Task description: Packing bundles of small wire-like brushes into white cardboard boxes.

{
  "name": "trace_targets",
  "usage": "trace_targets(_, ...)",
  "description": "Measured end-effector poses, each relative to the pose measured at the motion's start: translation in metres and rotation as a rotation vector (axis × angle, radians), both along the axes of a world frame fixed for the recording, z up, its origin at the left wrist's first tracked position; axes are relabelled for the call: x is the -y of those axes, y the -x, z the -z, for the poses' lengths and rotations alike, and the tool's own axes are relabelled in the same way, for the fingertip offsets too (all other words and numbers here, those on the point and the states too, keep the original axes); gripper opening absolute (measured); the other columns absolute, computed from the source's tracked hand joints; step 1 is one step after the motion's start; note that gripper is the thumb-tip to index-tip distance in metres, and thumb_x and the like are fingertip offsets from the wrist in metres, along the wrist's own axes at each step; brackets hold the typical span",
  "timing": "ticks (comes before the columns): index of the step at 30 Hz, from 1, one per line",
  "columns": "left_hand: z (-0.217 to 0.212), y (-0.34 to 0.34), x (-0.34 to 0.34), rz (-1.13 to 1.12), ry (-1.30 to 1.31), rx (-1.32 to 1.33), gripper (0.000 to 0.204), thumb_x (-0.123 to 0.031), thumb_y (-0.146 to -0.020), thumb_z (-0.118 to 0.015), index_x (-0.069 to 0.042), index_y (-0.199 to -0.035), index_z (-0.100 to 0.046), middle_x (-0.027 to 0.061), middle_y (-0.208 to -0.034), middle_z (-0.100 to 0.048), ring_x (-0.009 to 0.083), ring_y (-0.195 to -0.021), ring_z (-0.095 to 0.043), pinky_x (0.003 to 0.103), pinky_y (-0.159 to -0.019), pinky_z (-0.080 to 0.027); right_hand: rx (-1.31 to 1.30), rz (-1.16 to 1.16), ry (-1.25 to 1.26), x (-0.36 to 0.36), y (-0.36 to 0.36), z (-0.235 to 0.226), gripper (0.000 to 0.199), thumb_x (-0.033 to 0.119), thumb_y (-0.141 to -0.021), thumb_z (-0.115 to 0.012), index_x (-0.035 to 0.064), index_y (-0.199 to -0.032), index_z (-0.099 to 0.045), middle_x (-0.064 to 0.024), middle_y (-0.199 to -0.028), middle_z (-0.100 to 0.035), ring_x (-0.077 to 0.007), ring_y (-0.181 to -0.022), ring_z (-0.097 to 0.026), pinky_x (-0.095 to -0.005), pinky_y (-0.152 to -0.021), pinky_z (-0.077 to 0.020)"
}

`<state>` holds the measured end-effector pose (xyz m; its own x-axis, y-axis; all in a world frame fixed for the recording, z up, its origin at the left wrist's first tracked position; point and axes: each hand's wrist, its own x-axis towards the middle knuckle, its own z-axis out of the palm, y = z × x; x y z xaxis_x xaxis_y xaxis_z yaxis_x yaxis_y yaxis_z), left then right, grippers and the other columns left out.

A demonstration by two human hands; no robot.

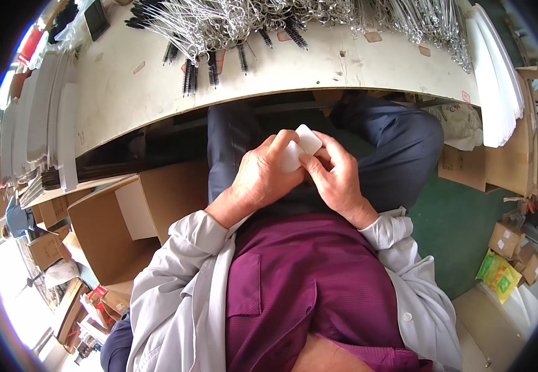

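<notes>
Both hands meet over my lap, in front of the table edge. My left hand (264, 170) is closed, its thumb and fingers round a small flat white piece (291, 157) with rounded corners. Against it, at an angle, lies a second white rounded-corner piece (308, 140). My right hand (338, 175) pinches at the white pieces with its thumb, its other fingers curled behind. Whether the two pieces are joined, I cannot tell. Beyond the hands, a big heap of wire-handled brushes (238, 25) with looped ends and black bristles covers the far side of the table.
The pale table (157, 93) curves across in front of me. White sheets stand stacked at its left (39, 111) and right (498, 80) ends. An open cardboard box (114, 229) is at my left, more cardboard (504, 164) at right. A yellow-green bag (499, 275) lies lower right.
</notes>
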<state>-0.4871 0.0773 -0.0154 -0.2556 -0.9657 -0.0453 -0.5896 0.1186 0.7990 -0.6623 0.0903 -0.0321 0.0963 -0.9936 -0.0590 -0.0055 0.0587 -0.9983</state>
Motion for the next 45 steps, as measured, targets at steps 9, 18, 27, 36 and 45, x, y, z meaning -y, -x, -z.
trace_targets(9,0.008,0.001,-0.008,-0.077,-0.019,0.003,0.065,-0.022,-0.082,-0.081,-0.005,-0.133,-0.043,0.0242,-0.094,-0.073,0.0428,-0.086,-0.074,0.049,-0.075,-0.061,-0.308,-0.058,0.254,0.007,-0.004,-0.013,0.019,0.012,-0.098,-0.07,-0.0042,-0.108,-0.074,-0.0206,-0.093,-0.076,-0.0295,-0.08,-0.076,-0.035,-0.069,-0.0581)
trace_targets(18,0.013,0.008,-0.013,-0.098,0.017,0.038,0.056,-0.022,-0.079,-0.085,-0.003,-0.124,-0.058,0.0207,-0.104,-0.072,0.0387,-0.092,-0.073,0.044,-0.078,-0.061,-0.07,-0.014,-0.093,0.008,-0.009,-0.007,0.015,0.009,-0.095,-0.075,-0.0038,-0.103,-0.072,-0.0115,-0.083,-0.077,-0.0103,-0.077,-0.073,-0.0266,-0.067,-0.0576)
trace_targets(27,0.012,0.007,-0.015,-0.082,0.102,0.066,0.054,-0.019,-0.075,-0.085,-0.001,-0.121,-0.062,0.0182,-0.102,-0.072,0.0382,-0.091,-0.073,0.044,-0.077,-0.06,0.055,0.021,-0.313,0.013,0.0,-0.008,0.016,0.014,-0.097,-0.075,-0.0022,-0.095,-0.071,-0.0051,-0.076,-0.073,-0.0049,-0.061,-0.063,-0.0213,-0.053,-0.0486)
trace_targets(36,0.016,0.007,-0.017,-0.081,0.076,0.04,0.053,-0.017,-0.075,-0.085,-0.002,-0.12,-0.062,0.0178,-0.102,-0.071,0.0378,-0.091,-0.073,0.044,-0.076,-0.06,0.058,0.055,-0.301,0.014,0.001,-0.004,0.018,0.013,-0.097,-0.074,-0.0009,-0.086,-0.071,-0.0032,-0.072,-0.071,-0.0044,-0.058,-0.061,-0.0213,-0.051,-0.0469)
trace_targets(45,0.01,0.0,-0.012,-0.109,0.078,0.012,0.052,-0.019,-0.077,-0.085,-0.001,-0.12,-0.061,0.0181,-0.104,-0.073,0.0369,-0.089,-0.074,0.043,-0.076,-0.061,-0.038,0.032,-0.038,0.002,-0.007,-0.001,0.019,0.015,-0.098,-0.074,-0.003,-0.1,-0.074,-0.0066,-0.078,-0.075,-0.0063,-0.071,-0.067,-0.0247,-0.062,-0.0528)
